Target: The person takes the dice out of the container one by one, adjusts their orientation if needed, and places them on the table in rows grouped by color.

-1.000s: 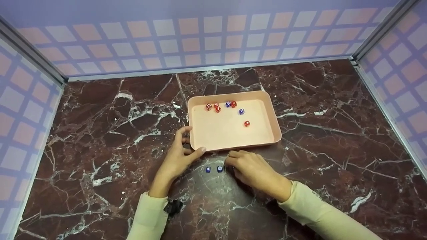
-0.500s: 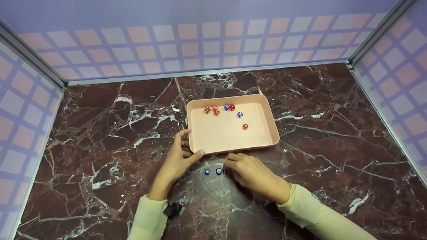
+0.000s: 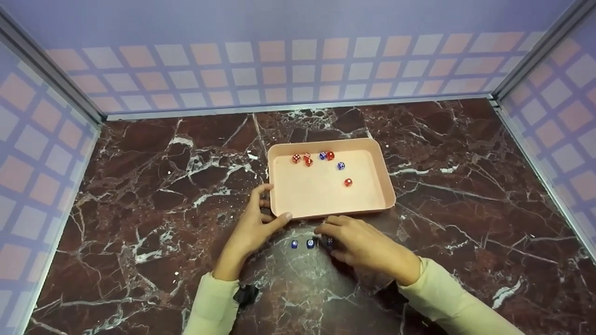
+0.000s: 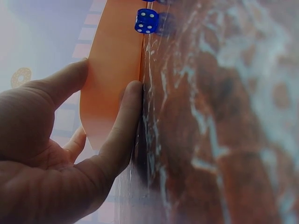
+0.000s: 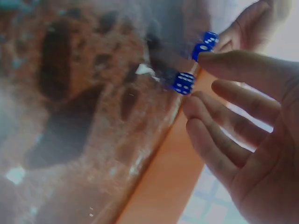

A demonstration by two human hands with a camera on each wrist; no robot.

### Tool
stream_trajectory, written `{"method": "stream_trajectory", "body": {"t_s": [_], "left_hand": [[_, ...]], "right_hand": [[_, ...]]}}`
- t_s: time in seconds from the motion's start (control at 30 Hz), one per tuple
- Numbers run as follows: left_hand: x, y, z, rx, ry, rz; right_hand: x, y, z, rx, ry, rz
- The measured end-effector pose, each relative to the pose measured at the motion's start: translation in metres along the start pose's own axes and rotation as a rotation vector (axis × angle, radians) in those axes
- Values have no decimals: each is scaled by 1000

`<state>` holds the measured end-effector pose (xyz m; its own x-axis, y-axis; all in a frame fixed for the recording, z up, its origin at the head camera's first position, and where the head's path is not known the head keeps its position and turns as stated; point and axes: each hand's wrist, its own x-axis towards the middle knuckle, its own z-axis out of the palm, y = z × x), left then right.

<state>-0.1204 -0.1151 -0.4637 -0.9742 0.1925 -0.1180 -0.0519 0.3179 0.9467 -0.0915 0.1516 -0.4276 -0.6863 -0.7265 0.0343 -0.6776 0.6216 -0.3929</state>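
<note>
A shallow peach tray (image 3: 302, 200) lies on the marbled tabletop. At its front left corner my left hand (image 3: 249, 232) holds it, thumb at the front rim and fingers along the left side. Just in front of the tray, a row is formed by a left blue die (image 3: 294, 244), a middle blue die (image 3: 310, 244) and a right blue die (image 3: 330, 241). My right hand (image 3: 361, 242) is around the right die, its fingers loosened. In the right wrist view that die (image 5: 183, 83) shows between the parted thumb and fingertips.
Inside the tray are several red dice (image 3: 348, 182) and two blue dice (image 3: 341, 165), mostly toward the back wall. Checkered panels (image 3: 298, 74) enclose the tabletop at the back and both sides. A dark object (image 3: 247, 295) is at the left wrist.
My right hand's fingers have parted, and a third blue die has come into sight at the row's right end. The left hand stays on the tray. The head view has shifted slightly.
</note>
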Motion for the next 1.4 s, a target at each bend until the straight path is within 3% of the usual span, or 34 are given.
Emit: {"method": "stream_trajectory", "body": {"t_s": [0.17,0.23,0.4,0.5,0.63,1.03,1.4], "left_hand": [[-1,0,1,-18,-2,26],[-1,-1,1,-12,-2,31],[0,-1,0,4,1,24],[1,-2,-1,16,1,21],[-1,-4,-1,17,-1,13],[0,-2,0,6,-10,26],[-1,1,-1,5,-6,10]], "right_hand": [[4,5,-16,102,-42,-38],[8,11,-23,155,-24,-39],[23,41,-30,231,158,50],[32,65,-29,189,281,96],[42,87,-25,121,359,133],[49,105,-20,52,244,281],[54,103,-12,-14,298,220]]}}
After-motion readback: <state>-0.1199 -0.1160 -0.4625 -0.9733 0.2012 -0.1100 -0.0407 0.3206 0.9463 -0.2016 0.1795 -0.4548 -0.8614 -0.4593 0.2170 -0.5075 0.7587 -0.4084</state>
